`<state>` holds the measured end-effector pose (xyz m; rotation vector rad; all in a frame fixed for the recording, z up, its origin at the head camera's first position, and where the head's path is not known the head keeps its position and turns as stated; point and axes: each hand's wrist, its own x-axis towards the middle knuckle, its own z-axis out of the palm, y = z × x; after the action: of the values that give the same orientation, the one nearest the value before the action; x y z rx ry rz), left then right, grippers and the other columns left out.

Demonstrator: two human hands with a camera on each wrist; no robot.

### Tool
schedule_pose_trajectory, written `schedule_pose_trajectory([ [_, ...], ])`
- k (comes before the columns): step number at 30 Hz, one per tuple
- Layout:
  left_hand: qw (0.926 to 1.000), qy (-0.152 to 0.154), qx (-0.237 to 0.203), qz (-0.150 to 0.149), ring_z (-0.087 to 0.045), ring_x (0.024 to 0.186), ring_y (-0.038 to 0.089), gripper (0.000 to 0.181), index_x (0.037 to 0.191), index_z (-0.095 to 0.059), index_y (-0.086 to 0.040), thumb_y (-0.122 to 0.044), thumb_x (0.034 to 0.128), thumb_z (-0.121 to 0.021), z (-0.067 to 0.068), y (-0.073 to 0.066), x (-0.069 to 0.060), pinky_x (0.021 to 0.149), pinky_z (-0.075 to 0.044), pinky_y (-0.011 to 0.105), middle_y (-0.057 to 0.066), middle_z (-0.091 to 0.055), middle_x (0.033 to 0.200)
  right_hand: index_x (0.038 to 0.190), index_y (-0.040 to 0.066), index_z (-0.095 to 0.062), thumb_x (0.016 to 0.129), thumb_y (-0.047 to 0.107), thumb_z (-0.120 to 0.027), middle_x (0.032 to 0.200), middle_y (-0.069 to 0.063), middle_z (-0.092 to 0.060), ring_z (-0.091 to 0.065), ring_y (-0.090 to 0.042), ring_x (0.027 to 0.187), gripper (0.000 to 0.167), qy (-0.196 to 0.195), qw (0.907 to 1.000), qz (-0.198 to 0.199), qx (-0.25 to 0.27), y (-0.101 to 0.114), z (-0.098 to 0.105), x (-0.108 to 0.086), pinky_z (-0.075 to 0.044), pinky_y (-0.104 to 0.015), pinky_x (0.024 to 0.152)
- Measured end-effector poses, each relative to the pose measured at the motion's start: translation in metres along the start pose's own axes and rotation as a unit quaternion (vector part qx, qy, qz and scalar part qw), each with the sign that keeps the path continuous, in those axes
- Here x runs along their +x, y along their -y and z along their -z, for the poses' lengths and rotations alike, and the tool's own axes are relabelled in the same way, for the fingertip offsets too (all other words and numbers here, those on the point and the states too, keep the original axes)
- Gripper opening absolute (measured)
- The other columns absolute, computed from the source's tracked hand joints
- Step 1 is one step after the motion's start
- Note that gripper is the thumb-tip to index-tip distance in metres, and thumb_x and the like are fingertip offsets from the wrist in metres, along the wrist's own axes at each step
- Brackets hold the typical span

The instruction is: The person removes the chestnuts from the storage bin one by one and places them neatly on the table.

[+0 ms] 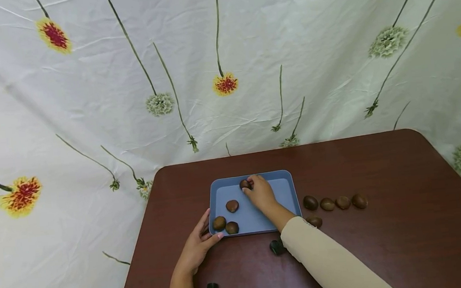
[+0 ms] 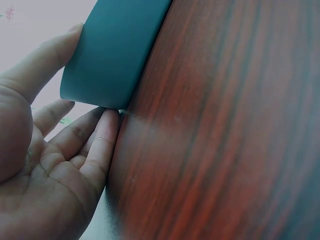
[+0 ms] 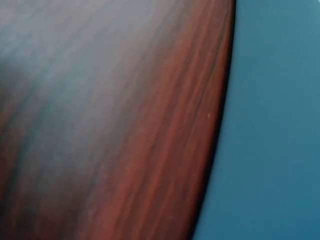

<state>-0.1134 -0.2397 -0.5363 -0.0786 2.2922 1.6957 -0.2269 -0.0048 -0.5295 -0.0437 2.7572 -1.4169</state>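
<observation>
From where I stand, the flowered white cloth point(image 1: 86, 97) hangs creased along the left and behind the rounded edge of the glossy red-brown table point(image 1: 414, 178). A strip of wood separates that left edge from the left hand point(image 1: 194, 250), which spans the tray's near-left corner: thumb on the near rim, fingers along the side, gently bent, lightly holding the corner between them. The tray point(image 1: 282, 192) is smooth, blue and shallow, with rounded corners. Inside, two round brown chestnuts point(image 1: 219, 223) sit near that corner, with a third point(image 1: 232, 206) just beyond. Near the far rim, the right hand point(image 1: 263, 197) pinches another chestnut point(image 1: 244, 185) between fingers and thumb, its gap only as wide as the nut; the beige sleeve point(image 1: 330, 254) slants over the tray's near-right corner. Just right of the tray, four shiny chestnuts point(image 1: 327, 204) form a row, another point(image 1: 314, 221) peeking from behind the sleeve. Farther right, wood stretches broadly to the slanting edge.
</observation>
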Motion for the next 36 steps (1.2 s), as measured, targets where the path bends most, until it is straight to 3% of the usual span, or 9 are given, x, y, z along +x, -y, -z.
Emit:
schedule_pose_trajectory([
  [12,1.0,-0.001,0.001,0.001,-0.05,0.139,0.037,0.089,0.161,-0.023,-0.036,-0.025,0.091,-0.077,-0.002,0.0,0.001,0.1,-0.054,0.038,0.01,-0.03,0.166,0.119,0.001,-0.065,0.095,0.017,-0.072,0.111,-0.014,-0.066,-0.064,-0.029,0.103,0.03,-0.002,1.0,0.006,0.007,-0.004,0.008,-0.008,-0.052,-0.045,0.092],
  [27,0.9999,0.002,0.004,0.009,-0.04,0.147,0.036,0.089,0.161,-0.023,-0.037,-0.028,0.0909,-0.077,-0.001,-0.001,0.0,0.11,-0.047,0.047,0.009,-0.027,0.167,0.124,0.006,-0.065,0.097,0.021,-0.07,0.123,-0.015,-0.065,-0.065,-0.029,0.112,0.032,0.001,0.9962,-0.025,0.083,-0.004,0.035,-0.031,-0.053,-0.044,0.095],
  [36,0.9999,-0.001,0.004,0.01,-0.045,0.143,0.037,0.09,0.161,-0.022,-0.036,-0.028,0.0909,-0.077,0.0,-0.004,0.0,0.107,-0.05,0.045,0.01,-0.029,0.166,0.127,0.007,-0.064,0.096,0.02,-0.07,0.125,-0.015,-0.065,-0.063,-0.03,0.116,0.035,-0.015,0.986,-0.035,0.163,-0.006,0.054,-0.048,-0.051,-0.046,0.1],
])
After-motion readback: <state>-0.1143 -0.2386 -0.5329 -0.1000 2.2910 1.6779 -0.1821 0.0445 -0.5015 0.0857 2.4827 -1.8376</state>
